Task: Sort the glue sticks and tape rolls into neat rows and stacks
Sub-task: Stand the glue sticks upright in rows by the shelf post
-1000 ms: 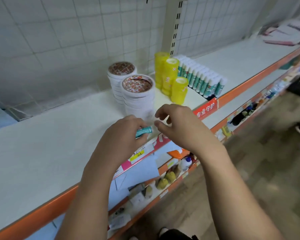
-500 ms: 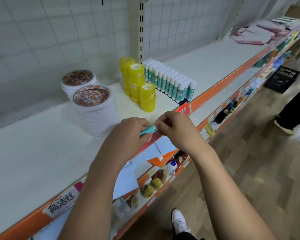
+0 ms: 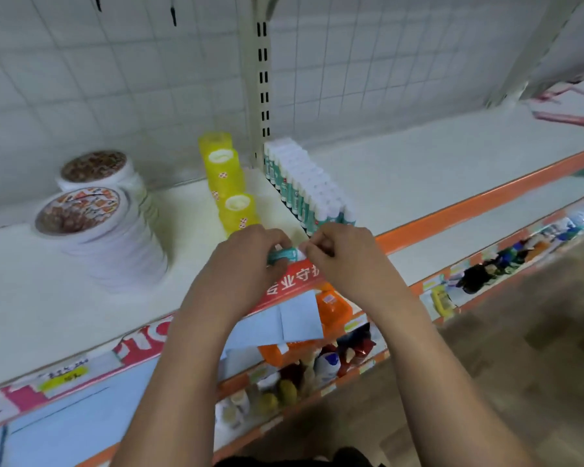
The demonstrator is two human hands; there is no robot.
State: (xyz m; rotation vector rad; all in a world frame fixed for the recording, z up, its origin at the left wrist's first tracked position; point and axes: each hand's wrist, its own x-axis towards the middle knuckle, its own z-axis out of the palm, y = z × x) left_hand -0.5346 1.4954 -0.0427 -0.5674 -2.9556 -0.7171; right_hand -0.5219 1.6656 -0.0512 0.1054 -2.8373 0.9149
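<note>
1. A single glue stick (image 3: 284,255) is held between both hands, lying roughly level above the front edge of the upper shelf (image 3: 418,170).
2. Its teal body is gripped by the left hand (image 3: 246,261), whose fingers are curled round it.
3. Its white end is pinched by the thumb and fingertips of the right hand (image 3: 341,254), whose other fingers are curled in.
4. A block of upright glue sticks (image 3: 311,187) with white caps is seen on the shelf just behind the right hand, set in tight rows that run from the upright post (image 3: 262,96) toward the front edge.
5. Three stacks of yellow tape rolls (image 3: 226,173) are lined up just left of that block, one behind another; the nearest stack is the lowest and stands just behind the left hand.
6. Two stacks of white tape rolls (image 3: 115,230) are placed further left, well apart from the yellow ones; the nearer stack is blurred, so it cannot be told whether it is straight.
7. A red label strip (image 3: 294,281) is fixed to the shelf's orange front edge, below the hands.
8. Small bottles and packets (image 3: 327,362) are seen on the lower shelf, too blurred to be named.
</note>
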